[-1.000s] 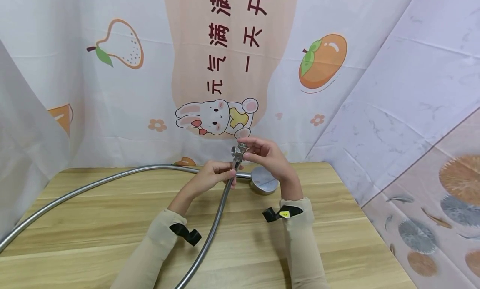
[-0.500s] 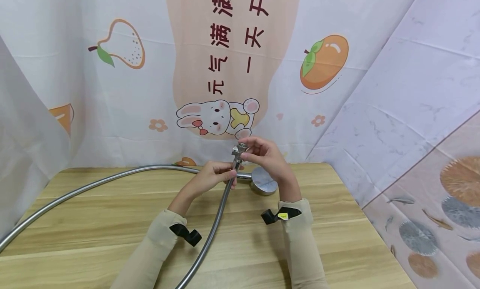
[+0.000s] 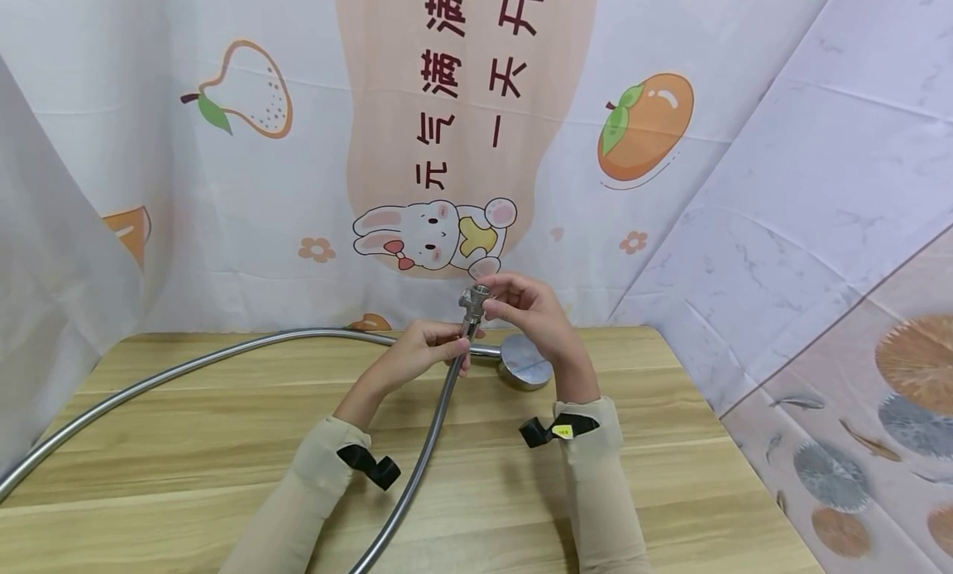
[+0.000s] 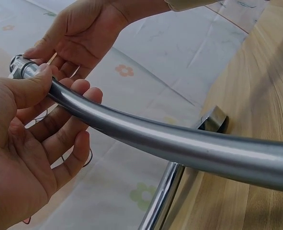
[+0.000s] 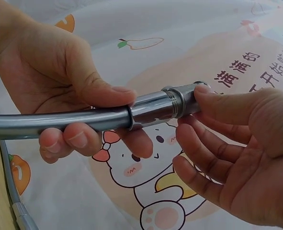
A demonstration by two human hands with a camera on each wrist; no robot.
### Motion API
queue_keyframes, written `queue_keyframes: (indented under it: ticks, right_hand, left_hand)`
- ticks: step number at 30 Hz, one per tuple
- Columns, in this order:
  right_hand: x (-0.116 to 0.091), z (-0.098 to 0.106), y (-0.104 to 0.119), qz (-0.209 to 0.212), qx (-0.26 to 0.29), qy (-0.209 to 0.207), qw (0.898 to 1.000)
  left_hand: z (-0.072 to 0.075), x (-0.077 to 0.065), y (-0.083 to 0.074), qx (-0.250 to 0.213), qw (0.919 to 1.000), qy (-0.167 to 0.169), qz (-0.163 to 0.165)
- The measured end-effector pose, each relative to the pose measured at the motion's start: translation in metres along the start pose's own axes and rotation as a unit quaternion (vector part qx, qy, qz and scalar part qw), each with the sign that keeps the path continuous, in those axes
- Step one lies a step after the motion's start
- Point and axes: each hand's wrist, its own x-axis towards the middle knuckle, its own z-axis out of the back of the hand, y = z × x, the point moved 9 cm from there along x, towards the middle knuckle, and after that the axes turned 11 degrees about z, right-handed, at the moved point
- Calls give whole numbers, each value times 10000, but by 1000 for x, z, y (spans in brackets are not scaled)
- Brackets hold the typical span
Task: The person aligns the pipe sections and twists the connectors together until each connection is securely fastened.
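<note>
A grey flexible shower hose (image 3: 434, 437) rises from the table's front, and my left hand (image 3: 424, 351) grips it just below its end. In the left wrist view, the thumb lies on top of the hose and the fingers are curled beneath. My right hand (image 3: 534, 313) pinches a small silvery metal pipe fitting (image 3: 474, 299) at the tip of the hose, between thumb and fingers. The fitting has an open upper end and a side branch. In the right wrist view, a strip of thread shows between the hose's smooth end nut (image 5: 152, 108) and the fitting.
Behind the hands, a round chrome shower head (image 3: 525, 363) lies on the wooden table (image 3: 670, 475). A hose stretch (image 3: 186, 361) arcs over the table's left side. A printed curtain (image 3: 298, 169) hangs along the back edge.
Between my right fingers the fitting has turned about the hose's axis, its side branch now facing another way. The left hand keeps its hold and has hardly moved.
</note>
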Motion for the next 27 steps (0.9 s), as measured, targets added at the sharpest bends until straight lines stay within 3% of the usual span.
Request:
queue_keyframes:
  ticks: [11,21,27]
  right_hand:
    - [1,1,-2,-142,-109,-242,9995]
    - [0,0,-7,-144,286,-207,9993]
    - [0,0,-5,-186,60,-293,9994]
  left_hand:
    - [0,0,-2,84,9999,-26,-130]
    - [0,-1,-1,38,10000,-48,-20]
    - [0,0,0,54,10000,-50,-31]
